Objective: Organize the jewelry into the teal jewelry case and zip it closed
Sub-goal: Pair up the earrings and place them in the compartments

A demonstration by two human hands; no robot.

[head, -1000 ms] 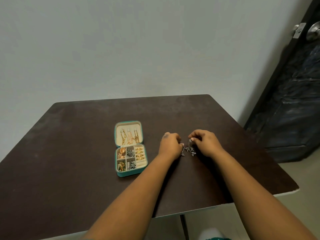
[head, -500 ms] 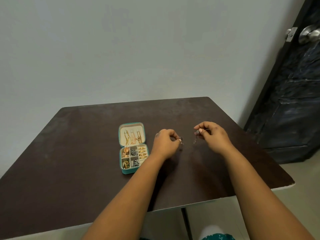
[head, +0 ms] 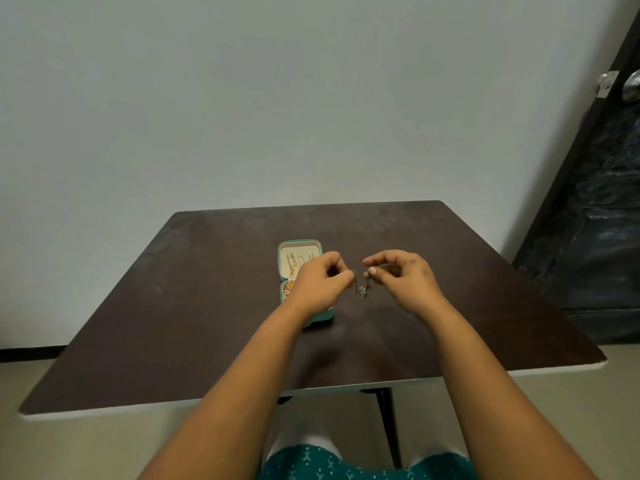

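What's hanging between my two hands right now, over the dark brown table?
In the head view, a small silver chain with a dangling cluster hangs between the left hand and right hand; each pinches one end.

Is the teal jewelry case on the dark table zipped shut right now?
No, the teal jewelry case lies open on the dark table, its cream lid lining and gold pieces showing beside the left hand.
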